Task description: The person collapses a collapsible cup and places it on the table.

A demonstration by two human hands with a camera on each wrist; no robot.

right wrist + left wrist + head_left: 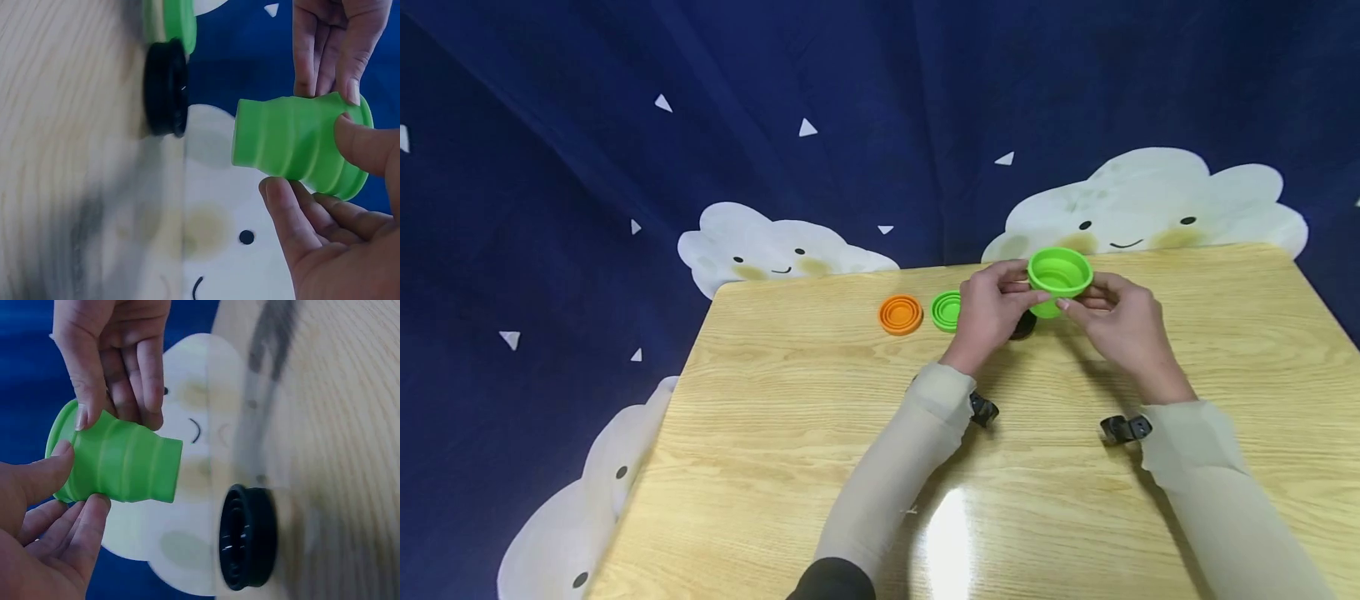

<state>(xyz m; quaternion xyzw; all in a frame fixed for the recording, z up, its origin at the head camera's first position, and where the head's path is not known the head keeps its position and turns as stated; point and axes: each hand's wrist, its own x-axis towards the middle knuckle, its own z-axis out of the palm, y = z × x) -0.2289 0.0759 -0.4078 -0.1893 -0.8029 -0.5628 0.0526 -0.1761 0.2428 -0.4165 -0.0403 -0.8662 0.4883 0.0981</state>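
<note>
A green collapsible cup [1060, 275], fully extended into stepped rings, is held in the air above the back of the table. My left hand [992, 304] pinches its rim from the left, thumb on the near side. From the right, my right hand [1123, 329] grips the same rim between thumb and fingers. The ringed wall of the cup shows in the left wrist view [125, 459] and the right wrist view, narrow base toward the table. Below it, a collapsed black cup [249, 537] lies on the table, mostly hidden by my left hand in the head view.
On the wooden table [790, 417], a collapsed orange cup [900, 315] and a second, collapsed green cup [945, 311] lie in a row left of the black one. A dark blue curtain [850, 100] with cloud prints hangs behind the table's back edge.
</note>
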